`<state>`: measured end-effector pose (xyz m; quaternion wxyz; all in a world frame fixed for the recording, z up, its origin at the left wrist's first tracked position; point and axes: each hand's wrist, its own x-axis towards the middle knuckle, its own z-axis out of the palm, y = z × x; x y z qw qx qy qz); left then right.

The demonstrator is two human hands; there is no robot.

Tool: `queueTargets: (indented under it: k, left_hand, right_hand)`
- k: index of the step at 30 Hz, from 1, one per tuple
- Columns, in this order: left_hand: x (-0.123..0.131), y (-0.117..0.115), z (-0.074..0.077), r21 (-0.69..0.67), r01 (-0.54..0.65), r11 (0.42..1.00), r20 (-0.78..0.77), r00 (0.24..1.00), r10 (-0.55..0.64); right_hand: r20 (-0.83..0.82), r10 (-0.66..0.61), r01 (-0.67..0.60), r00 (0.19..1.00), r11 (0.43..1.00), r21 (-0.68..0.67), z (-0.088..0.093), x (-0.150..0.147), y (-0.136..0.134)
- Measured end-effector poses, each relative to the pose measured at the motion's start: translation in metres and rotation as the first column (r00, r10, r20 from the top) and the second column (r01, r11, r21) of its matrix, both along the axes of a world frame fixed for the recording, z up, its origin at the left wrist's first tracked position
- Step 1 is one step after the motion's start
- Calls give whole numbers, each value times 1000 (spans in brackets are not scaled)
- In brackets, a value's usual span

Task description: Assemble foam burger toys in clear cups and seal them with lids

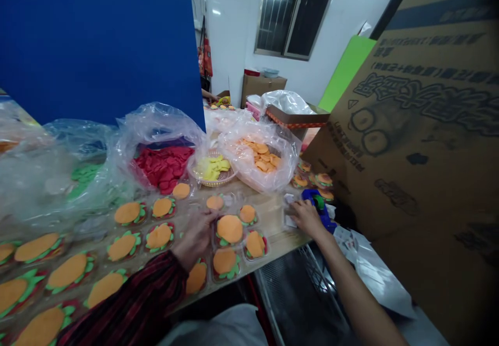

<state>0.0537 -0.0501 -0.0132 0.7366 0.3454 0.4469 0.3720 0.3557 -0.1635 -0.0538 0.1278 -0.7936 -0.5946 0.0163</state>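
My left hand (197,237), in a dark red striped sleeve and blurred, is at the left edge of a clear plastic tray (213,263). Its fingers look closed on the tray's upper left edge. In the tray's compartments sit toy burgers with an orange bun (230,229) over green frilled and red layers. My right hand (306,217) reaches over the table's right side, fingers extended above small white pieces (289,199) that it partly covers. Close beside it stands a blue tape dispenser (317,208) with a green core.
Rows of similar burgers (125,244) cover the table's left. Behind are open plastic bags of red pieces (166,164) and orange discs (267,156), plus a basket of yellow pieces (216,172). A large cardboard box (421,154) walls the right; a blue panel (97,44) stands left.
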Motion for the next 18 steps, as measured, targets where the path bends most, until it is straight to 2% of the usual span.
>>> queueTargets:
  k: [4, 8, 13, 18]
  left_hand:
    - [35, -31, -4, -61, 88, 994, 9, 996, -88]
    - [69, -48, -13, -109, 120, 987, -11, 993, -122]
    - [105, -52, -28, -125, 156, 980, -50, 985, -163]
    - [128, -43, -43, -75, 126, 989, -58, 990, -131]
  right_hand:
    - [78, 53, -49, 996, 997, -57, 1, 6, 5]
    - [82, 109, -105, 991, 993, -51, 4, 17, 1]
    - [2, 154, -154, 988, 986, 57, 7, 32, -4]
    - [-122, 149, -119, 981, 968, 221, 4, 43, -10]
